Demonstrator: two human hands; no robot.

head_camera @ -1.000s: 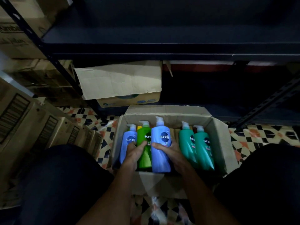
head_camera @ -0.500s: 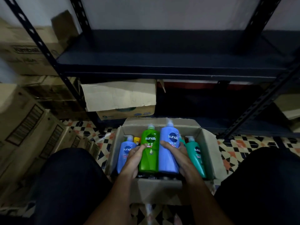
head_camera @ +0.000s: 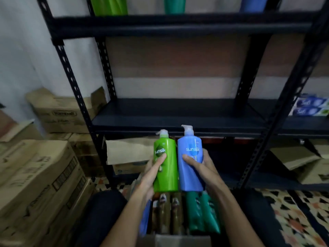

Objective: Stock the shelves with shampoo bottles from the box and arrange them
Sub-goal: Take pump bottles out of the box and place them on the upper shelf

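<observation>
Fingers of our left hand curl round the green shampoo bottle, and our right hand wraps the blue shampoo bottle likewise. We hold both upright, pumps up, close side by side, above the open box and just below the front edge of the dark shelf. In the box lie teal bottles and brown bottles. Cardboard cartons stand stacked at our left.

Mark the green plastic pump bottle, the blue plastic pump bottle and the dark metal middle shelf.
green plastic pump bottle [head_camera: 170, 175]: head view, lower body.
blue plastic pump bottle [head_camera: 186, 178]: head view, lower body.
dark metal middle shelf [head_camera: 178, 113]: head view, bare top.
</observation>
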